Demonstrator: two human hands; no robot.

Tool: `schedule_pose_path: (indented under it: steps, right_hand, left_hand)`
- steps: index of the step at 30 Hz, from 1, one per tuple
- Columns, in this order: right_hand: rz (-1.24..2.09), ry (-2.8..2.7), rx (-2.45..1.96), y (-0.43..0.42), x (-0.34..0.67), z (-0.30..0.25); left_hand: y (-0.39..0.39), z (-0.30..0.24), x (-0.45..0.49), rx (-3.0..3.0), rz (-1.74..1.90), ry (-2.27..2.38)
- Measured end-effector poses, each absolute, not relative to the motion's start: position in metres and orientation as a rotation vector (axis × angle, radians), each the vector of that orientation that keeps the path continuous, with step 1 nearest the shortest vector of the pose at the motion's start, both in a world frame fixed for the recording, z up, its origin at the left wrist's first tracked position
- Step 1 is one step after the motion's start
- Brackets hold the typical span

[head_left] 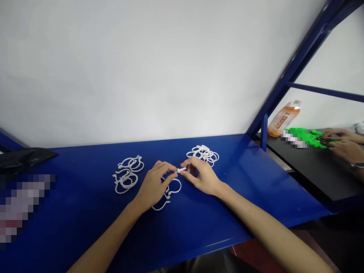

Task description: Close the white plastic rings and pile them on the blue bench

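Pinching a small white clip (181, 170) from both sides, just above the middle of the blue counter (85, 212). With the left hand (153, 185), fingers curled in, thumb and forefinger closed on the clip's left end. With the right hand (203, 177), the same tight pinch on the right end, other fingers loosely bent. Beneath and between the hands, lying flat on the counter, a few loose rings (174, 188), partly hidden by the left hand. Just left of that hand, a left pile (127, 175) of white rings. Just behind the right hand, a second pile (204, 153); touching the fingers or not, hard to tell. Far left, a flat black thing (25, 156). Off to the right, past a blue frame post (264, 132), on a black counter (313, 170): an orange bottle (284, 118), a heap of green parts (305, 136), and another person's hands (341, 144) at them.
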State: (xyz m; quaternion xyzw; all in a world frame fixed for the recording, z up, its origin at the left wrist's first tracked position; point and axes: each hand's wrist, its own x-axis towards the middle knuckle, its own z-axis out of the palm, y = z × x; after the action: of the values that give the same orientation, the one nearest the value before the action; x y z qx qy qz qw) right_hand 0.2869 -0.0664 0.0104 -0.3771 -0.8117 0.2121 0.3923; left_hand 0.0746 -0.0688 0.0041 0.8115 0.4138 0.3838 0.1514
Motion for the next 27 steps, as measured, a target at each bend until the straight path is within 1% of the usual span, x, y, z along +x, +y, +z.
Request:
schedule_pose_path:
  steps: [4,7,9,11,14,16,19,23,27]
  right_hand:
    - [0.419,-2.228,-0.846,-0.065,0.288,0.010]
    - [0.276,-2.344,-0.841,-0.058,0.296,0.013]
    - [0.123,-2.369,-0.951,-0.050,0.310,0.018]
    - [-0.015,-2.269,-1.179,-0.040,0.328,0.024]
    - [-0.120,-2.109,-1.460,-0.026,0.359,0.027]
    - [-0.120,-2.079,-1.547,-0.019,0.374,0.025]
    - [-0.046,-2.081,-1.556,-0.014,0.385,0.021]
    - [0.059,-2.142,-1.530,-0.013,0.385,0.018]
    - [0.056,-2.170,-1.566,-0.014,0.386,0.021]
  left_hand:
    - [-0.066,0.001,0.073,2.505,1.122,1.137]
    - [-0.063,0.001,0.068,2.606,1.099,1.220]
    - [-0.059,0.001,0.061,2.634,1.015,1.382]
    - [-0.055,0.001,0.051,2.633,0.851,1.531]
    - [-0.051,-0.001,0.036,2.628,0.561,1.578]
    - [-0.050,-0.001,0.031,2.623,0.415,1.574]
    - [-0.050,-0.002,0.029,2.618,0.315,1.580]
    - [-0.049,-0.003,0.031,2.619,0.299,1.595]
    - [-0.047,-0.004,0.031,2.612,0.315,1.626]
